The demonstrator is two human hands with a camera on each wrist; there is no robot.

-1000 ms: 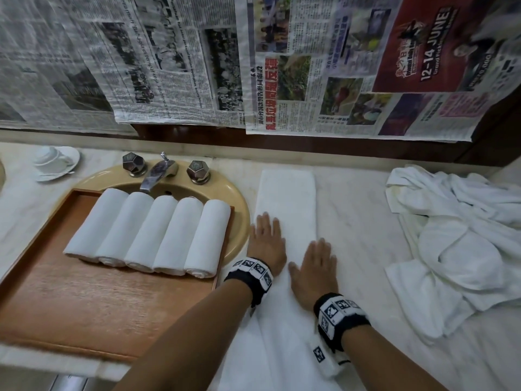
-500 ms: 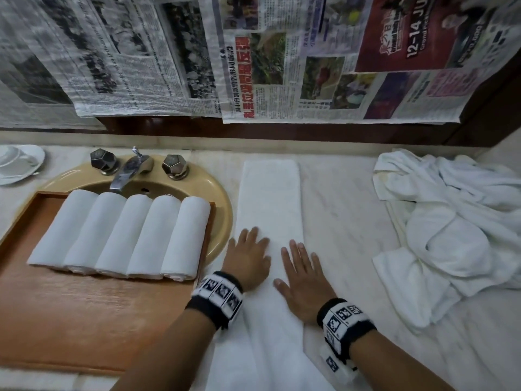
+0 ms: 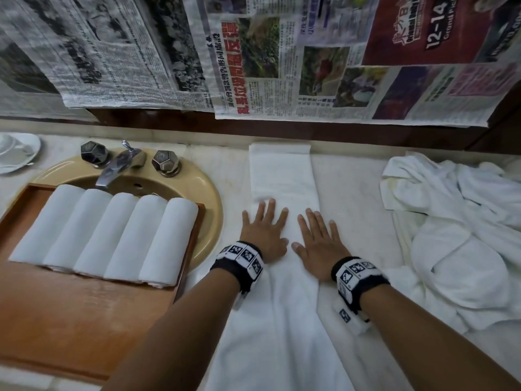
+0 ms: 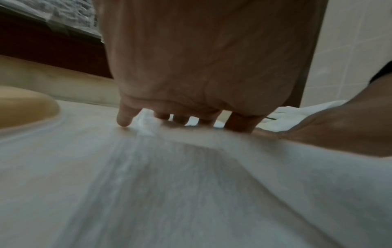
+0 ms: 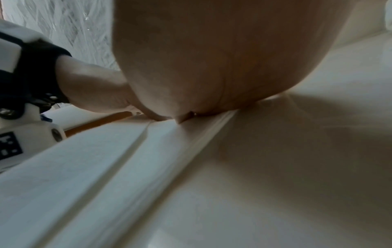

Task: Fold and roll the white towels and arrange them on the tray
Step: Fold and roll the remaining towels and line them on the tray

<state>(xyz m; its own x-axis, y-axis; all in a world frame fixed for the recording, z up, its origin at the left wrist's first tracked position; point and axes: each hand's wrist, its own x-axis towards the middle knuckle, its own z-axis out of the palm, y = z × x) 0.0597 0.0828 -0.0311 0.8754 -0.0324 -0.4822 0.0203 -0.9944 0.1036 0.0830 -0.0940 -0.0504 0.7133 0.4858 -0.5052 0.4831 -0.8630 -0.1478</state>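
A long white towel [image 3: 282, 176], folded into a narrow strip, lies lengthwise on the marble counter, running from the back wall toward me. My left hand [image 3: 263, 232] and right hand [image 3: 320, 244] press flat on its middle, side by side, fingers straight and spread. In the left wrist view the left hand's fingertips [image 4: 125, 121] touch the towel [image 4: 191, 184]. The right wrist view shows the palm down on the folded strip [image 5: 106, 167]. Several rolled white towels [image 3: 107, 232] lie in a row on the wooden tray [image 3: 70, 320] at the left.
The tray rests over a beige sink [image 3: 208, 198] with a metal tap [image 3: 118, 165]. A heap of loose white towels [image 3: 462, 238] fills the counter's right side. A white cup and saucer [image 3: 14, 153] sits far left. Newspaper sheets [image 3: 253, 52] hang on the back wall.
Both hands slid along the strip while staying flat on it. The head view shifted, so the tray and sink sit further left in the frame.
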